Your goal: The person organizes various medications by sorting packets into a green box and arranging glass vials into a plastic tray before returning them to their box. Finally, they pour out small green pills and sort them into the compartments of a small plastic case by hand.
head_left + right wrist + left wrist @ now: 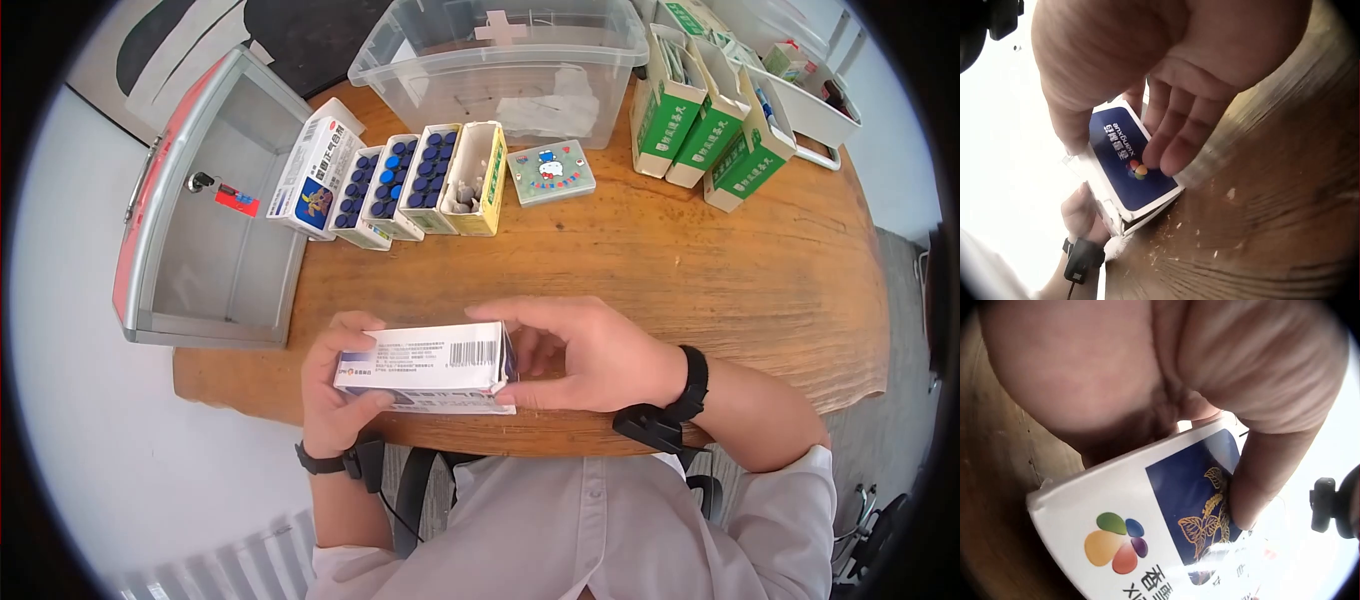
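Note:
A white and blue medicine box [420, 358] lies on its side near the table's front edge, a barcode on its upper face. My left hand [335, 385] grips its left end, thumb on the near side and fingers at the far side. At the other end, my right hand [610, 355] holds the box between thumb and forefinger. In the right wrist view, the other fingers of that hand rest against the dark blue end panel [1125, 156], whose edge stands slightly apart from the box. The left wrist view shows my left thumb pressing the printed face [1191, 500]. The box's inside is hidden.
Behind stand a closed medicine box [318, 175], several open cartons of blue-capped bottles [430, 170] and a small cartoon-printed case [550, 172]. A clear case [225, 210] stands left, a plastic bin [500, 75] at the back, green-white cartons [670, 125] at right.

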Tool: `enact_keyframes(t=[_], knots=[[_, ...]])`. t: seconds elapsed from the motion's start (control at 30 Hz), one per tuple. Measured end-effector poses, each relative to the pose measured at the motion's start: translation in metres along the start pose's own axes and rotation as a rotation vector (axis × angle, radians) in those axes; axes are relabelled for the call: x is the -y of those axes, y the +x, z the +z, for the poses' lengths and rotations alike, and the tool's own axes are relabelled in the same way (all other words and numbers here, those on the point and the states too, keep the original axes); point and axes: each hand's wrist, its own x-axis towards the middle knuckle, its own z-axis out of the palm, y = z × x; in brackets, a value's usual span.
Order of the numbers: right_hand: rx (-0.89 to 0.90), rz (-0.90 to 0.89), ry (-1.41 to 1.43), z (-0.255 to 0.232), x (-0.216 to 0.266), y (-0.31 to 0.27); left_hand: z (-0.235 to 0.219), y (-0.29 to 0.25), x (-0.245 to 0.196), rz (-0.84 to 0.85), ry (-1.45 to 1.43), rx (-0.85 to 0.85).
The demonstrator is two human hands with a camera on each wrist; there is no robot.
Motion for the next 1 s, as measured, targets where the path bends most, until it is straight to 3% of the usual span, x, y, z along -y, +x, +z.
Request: enact_keyframes(t=[0.17,0.43,0.57,0.63,0.77,0.83,0.9,0.97,1.0], knots=[[-0.044,-0.036,0.036,-0.001,-0.008,-0.001,0.001,0.001,0.002,-0.016,-0.016,-0.009],[0.058,0.139,0.133,-0.003,0.0,-0.001,0.002,0.0,0.004,-0.071,-0.06,-0.056],[0.016,0.167,0.107,0.001,0.0,-0.001,0.007,0.0,0.002,-0.079,-0.074,-0.091],[0.01,0.185,0.271,0.005,-0.006,-0.001,0.009,-0.001,0.004,-0.034,-0.027,-0.091],[-0.025,0.137,0.146,0.004,0.0,-0.003,0.014,-0.002,-0.003,-0.002,0.013,-0.102],[-0.026,-0.009,-0.09,0.002,0.002,-0.004,0.011,-0.01,-0.009,0.004,0.208,-0.019],[0.016,-0.051,-0.138,-0.002,0.002,-0.003,0.013,-0.015,-0.023,-0.074,0.221,-0.079],[0.065,-0.096,-0.185,-0.005,0.002,-0.003,0.006,-0.014,-0.045,-0.153,0.688,0.128],[0.075,-0.107,-0.151,-0.007,0.002,-0.003,0.001,-0.017,-0.048,-0.149,0.755,0.157]])
